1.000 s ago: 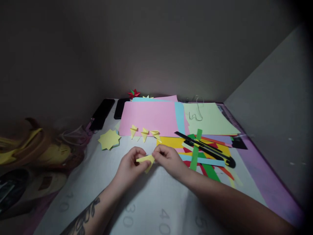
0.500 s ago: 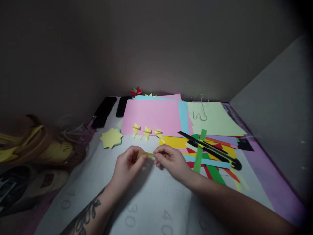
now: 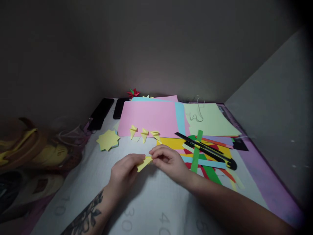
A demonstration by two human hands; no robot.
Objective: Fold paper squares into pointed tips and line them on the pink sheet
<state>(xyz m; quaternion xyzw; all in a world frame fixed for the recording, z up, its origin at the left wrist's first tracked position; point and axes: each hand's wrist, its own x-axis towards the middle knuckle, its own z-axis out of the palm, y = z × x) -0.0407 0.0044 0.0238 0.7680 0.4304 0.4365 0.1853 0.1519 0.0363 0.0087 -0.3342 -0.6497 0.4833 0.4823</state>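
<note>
A small folded piece of yellow paper point(image 3: 144, 164) is held above the table between both my hands. My left hand point(image 3: 126, 168) pinches its left side, with the fingers lying over the top. At the other end, the fingertips of my right hand point(image 3: 168, 161) are closed on the paper's right tip. Just beyond my hands lie three folded yellow paper pieces point(image 3: 144, 134) in a row along the near edge of a pink sheet point(image 3: 149, 116). To the left is a stack of star-shaped cutouts, a yellow star point(image 3: 108, 140) on top.
On the right, a black utility knife point(image 3: 212, 151) lies on coloured paper strips point(image 3: 195, 156). Behind it is a pale green sheet point(image 3: 207, 114) with a bent wire. Two black phones point(image 3: 102, 109) lie back left, near a red and green paper star point(image 3: 133, 93). Shoes point(image 3: 44, 182) stand far left.
The yellow paper has turned in my hands, from a thin edge-on strip to a wider, tilted face. My left fingers have shifted over its top. The whole view has moved slightly.
</note>
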